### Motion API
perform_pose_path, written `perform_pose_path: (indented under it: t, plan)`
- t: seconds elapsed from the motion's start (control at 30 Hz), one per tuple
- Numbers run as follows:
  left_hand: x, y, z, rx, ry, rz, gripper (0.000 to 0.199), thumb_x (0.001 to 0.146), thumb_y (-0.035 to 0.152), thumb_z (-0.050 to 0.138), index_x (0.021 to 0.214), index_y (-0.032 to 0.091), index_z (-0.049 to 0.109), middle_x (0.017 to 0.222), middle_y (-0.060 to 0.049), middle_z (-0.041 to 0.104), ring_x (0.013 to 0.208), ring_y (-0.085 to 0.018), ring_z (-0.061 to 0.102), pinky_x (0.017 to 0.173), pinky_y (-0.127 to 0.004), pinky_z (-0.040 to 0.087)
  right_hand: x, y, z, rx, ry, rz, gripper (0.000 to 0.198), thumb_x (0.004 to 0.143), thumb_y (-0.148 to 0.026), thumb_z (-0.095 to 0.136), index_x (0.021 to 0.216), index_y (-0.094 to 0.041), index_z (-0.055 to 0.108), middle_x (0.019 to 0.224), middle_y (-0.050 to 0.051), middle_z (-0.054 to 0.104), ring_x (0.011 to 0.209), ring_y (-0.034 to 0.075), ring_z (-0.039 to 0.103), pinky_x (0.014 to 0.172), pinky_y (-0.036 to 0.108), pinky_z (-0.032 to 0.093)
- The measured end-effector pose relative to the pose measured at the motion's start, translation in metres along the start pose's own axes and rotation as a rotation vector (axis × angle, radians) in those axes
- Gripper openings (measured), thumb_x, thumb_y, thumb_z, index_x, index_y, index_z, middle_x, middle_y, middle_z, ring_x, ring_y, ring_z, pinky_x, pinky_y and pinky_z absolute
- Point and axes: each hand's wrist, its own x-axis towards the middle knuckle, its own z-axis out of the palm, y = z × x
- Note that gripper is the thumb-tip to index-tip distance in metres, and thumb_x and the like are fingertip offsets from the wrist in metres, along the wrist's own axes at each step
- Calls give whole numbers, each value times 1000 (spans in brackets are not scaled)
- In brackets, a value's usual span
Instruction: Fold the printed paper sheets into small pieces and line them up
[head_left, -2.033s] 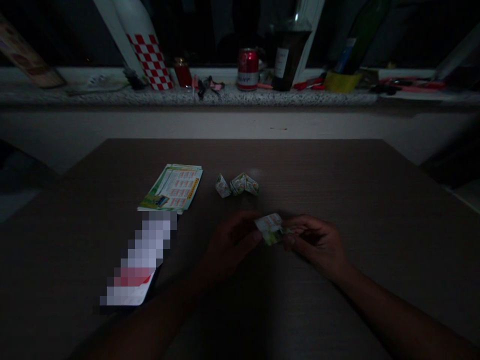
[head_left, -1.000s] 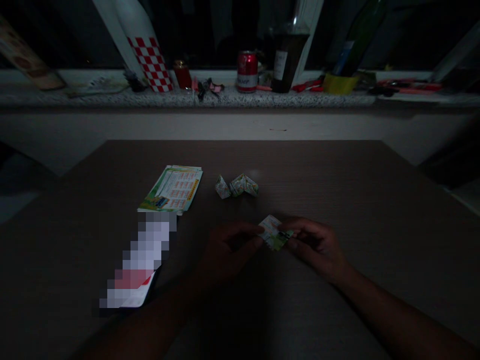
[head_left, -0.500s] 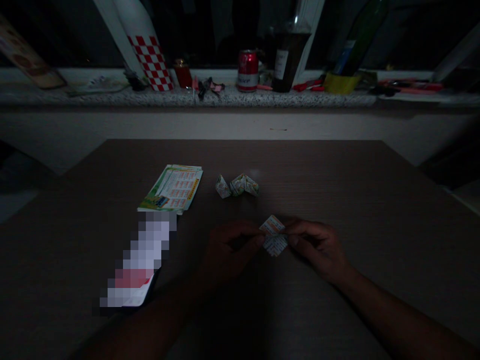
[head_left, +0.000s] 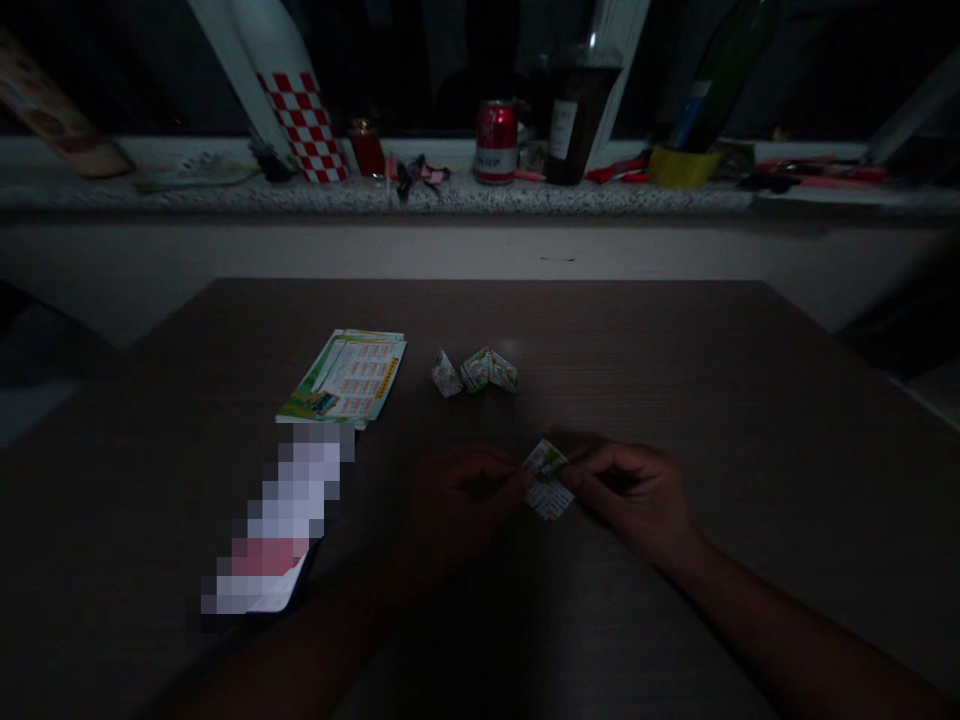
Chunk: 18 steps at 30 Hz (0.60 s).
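Note:
A small folded piece of printed paper (head_left: 550, 492), diamond-shaped with a green patch near its top, is pinched between both hands above the table. My left hand (head_left: 469, 500) grips its left corner between thumb and fingers, in deep shadow. On the opposite side, my right hand (head_left: 634, 490) is closed on the right corner, its thumb lying on the front face. Just beyond the hands rest folded paper pieces, a single one (head_left: 446, 374) and a joined pair (head_left: 489, 370). To their left lies a stack of printed calendar cards (head_left: 349, 375).
A phone (head_left: 277, 595) with a blurred-out bright screen lies left of my left forearm on the dark wooden table (head_left: 675, 340). Along the stone windowsill (head_left: 420, 203) stand a checkered bottle (head_left: 304, 120), a red can (head_left: 496, 142), a dark cup (head_left: 577, 120) and a green bottle (head_left: 724, 70).
The paper in my hands now shows a green printed face at its top where orange and white text showed. It sits slightly lower, and my right thumb has shifted onto its front.

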Motion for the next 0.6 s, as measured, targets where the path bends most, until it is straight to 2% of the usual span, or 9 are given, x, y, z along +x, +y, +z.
perform_pose_path:
  t: [0.17,0.37,0.6]
  plan:
    - [-1,-1,1,-63,-13,-40,15,75,21,70,61,17,67,70,-2,73,62,-13,66,57,-21,50,0,0,2,12,32,20,17,76,-23,72,62,-18,63,69,5,73,60,16,67,56,26,54]
    - [-2,-2,2,-99,16,-151,18,72,25,74,61,16,63,64,-1,69,59,-12,63,54,-21,48,0,0,2,34,46,33,19,74,-22,73,59,-18,62,66,5,72,57,15,66,53,25,53]
    - [-3,-7,1,-134,15,-152,18,73,26,74,68,16,60,69,-1,68,66,-14,64,61,-23,51,1,-1,2,29,61,55,20,73,-22,74,57,-18,62,64,5,72,56,16,66,51,25,53]
